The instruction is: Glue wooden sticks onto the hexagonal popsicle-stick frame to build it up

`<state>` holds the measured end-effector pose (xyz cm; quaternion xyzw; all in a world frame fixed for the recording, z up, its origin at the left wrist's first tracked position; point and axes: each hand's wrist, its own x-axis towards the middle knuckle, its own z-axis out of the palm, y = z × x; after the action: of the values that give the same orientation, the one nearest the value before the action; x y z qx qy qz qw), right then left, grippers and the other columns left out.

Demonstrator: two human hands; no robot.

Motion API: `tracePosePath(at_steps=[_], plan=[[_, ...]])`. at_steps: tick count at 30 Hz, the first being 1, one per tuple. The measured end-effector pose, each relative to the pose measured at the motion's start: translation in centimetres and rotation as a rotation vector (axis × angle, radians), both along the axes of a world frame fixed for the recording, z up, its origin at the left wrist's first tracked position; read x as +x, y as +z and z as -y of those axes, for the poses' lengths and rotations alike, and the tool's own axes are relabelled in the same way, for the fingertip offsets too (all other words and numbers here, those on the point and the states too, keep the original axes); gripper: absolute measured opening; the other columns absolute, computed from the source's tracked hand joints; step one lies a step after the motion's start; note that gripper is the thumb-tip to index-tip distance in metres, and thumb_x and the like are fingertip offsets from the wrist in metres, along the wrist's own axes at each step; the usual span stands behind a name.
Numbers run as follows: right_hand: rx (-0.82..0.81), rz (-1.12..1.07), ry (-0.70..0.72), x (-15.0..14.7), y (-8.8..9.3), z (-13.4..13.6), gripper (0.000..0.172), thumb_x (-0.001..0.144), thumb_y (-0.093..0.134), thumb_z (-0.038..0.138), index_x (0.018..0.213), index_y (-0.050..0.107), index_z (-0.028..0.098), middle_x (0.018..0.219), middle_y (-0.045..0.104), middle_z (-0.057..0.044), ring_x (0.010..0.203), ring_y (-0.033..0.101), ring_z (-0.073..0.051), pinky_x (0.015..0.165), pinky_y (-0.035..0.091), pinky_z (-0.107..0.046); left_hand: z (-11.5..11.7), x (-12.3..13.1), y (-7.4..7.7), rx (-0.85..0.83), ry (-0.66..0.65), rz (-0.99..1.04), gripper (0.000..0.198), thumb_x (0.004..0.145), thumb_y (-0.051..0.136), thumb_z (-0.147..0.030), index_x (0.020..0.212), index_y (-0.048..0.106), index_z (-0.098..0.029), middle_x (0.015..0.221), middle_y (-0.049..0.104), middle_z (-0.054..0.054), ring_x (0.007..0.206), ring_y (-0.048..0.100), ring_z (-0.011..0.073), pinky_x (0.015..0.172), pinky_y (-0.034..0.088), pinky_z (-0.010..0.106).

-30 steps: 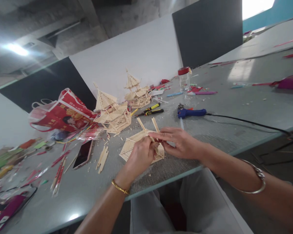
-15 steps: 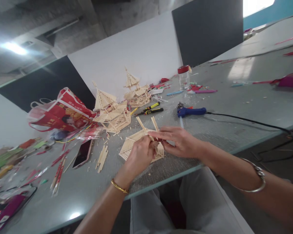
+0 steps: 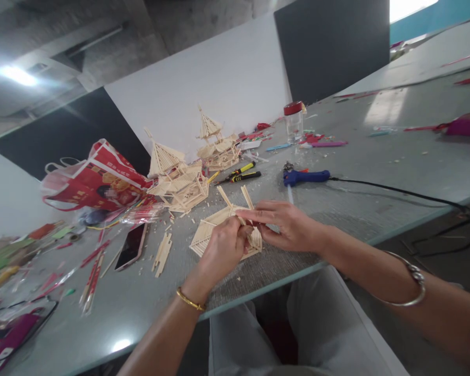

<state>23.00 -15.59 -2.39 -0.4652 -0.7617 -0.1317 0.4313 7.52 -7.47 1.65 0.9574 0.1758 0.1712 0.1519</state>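
A many-sided roof piece made of thin wooden sticks (image 3: 204, 231) lies on the table in front of me, with upright sticks (image 3: 247, 197) rising from its far side. My left hand (image 3: 227, 241) is over its middle, fingers curled and pinched together. From the right, my right hand (image 3: 284, 224) meets it, index finger stretched along the top and thumb bent in under it. The fingertips of both hands come together at a wooden stick near the piece's centre. My fingers hide most of that spot.
Behind stand two stick-built pavilion models (image 3: 176, 180). Pliers (image 3: 243, 175), a blue glue gun (image 3: 307, 177) with a trailing cable, and a red-lidded jar (image 3: 294, 122) lie beyond my hands. Leftward are loose sticks (image 3: 162, 255), a phone (image 3: 131, 246) and a red bag (image 3: 102, 177).
The whole view has shifted very slightly. Both hands keep the same hold at the roof piece, and nothing else has visibly moved.
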Motion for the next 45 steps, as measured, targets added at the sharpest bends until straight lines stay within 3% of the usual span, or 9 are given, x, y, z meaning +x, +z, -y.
tracePosePath(at_steps=[21,29,34,36,41,45], plan=[[0.017,0.025,-0.037,0.0,0.0,0.0,0.045,0.08,0.04,0.011,0.124,0.049,0.016,0.075,0.056,-0.003,0.069,0.05,-0.015,0.065,0.043,-0.029,0.1,0.0,0.2,0.007,0.002,-0.009,0.018,0.087,0.037,-0.017,0.072,0.047,-0.018,0.064,0.059,0.002,0.066,0.057,0.0159,0.066,0.04,0.028],[0.021,-0.111,-0.027,-0.2,0.1,0.3,0.063,0.078,0.042,0.008,0.138,0.027,0.021,0.081,0.061,-0.001,0.073,0.054,-0.013,0.073,0.046,-0.029,0.1,0.1,0.1,-0.005,0.015,-0.015,0.017,0.086,0.039,-0.016,0.074,0.05,-0.017,0.062,0.06,0.001,0.064,0.057,0.0151,0.065,0.041,0.027],[0.014,-0.077,-0.076,-0.2,-0.1,0.1,0.058,0.076,0.042,0.009,0.133,0.033,0.017,0.084,0.062,-0.003,0.076,0.056,-0.014,0.075,0.046,-0.031,0.1,0.0,0.2,-0.014,-0.006,-0.005,0.017,0.086,0.038,-0.014,0.075,0.05,-0.017,0.062,0.06,-0.001,0.063,0.056,0.013,0.065,0.04,0.025],[0.029,-0.095,-0.141,-0.1,-0.2,-0.1,0.055,0.076,0.042,0.01,0.13,0.038,0.015,0.084,0.063,-0.004,0.076,0.056,-0.015,0.075,0.046,-0.031,0.1,-0.1,0.2,-0.028,-0.008,0.005,0.017,0.087,0.038,-0.016,0.077,0.051,-0.017,0.061,0.059,-0.001,0.061,0.056,0.0124,0.065,0.04,0.024],[0.005,-0.286,-0.482,0.5,-0.4,-0.4,0.043,0.075,0.043,0.014,0.117,0.05,0.015,0.078,0.064,-0.004,0.069,0.057,-0.017,0.068,0.044,-0.031,0.1,0.0,0.1,-0.046,-0.005,0.02,0.015,0.088,0.04,-0.021,0.081,0.052,-0.018,0.057,0.059,-0.003,0.06,0.057,0.0122,0.065,0.041,0.024],[-0.092,-0.304,-0.6,0.8,-0.3,-0.5,0.038,0.073,0.043,0.014,0.109,0.054,0.013,0.077,0.064,-0.005,0.071,0.058,-0.019,0.067,0.043,-0.03,0.1,0.0,0.1,-0.056,-0.003,0.015,0.014,0.089,0.04,-0.022,0.082,0.052,-0.018,0.057,0.058,-0.003,0.059,0.057,0.0123,0.066,0.042,0.024]])
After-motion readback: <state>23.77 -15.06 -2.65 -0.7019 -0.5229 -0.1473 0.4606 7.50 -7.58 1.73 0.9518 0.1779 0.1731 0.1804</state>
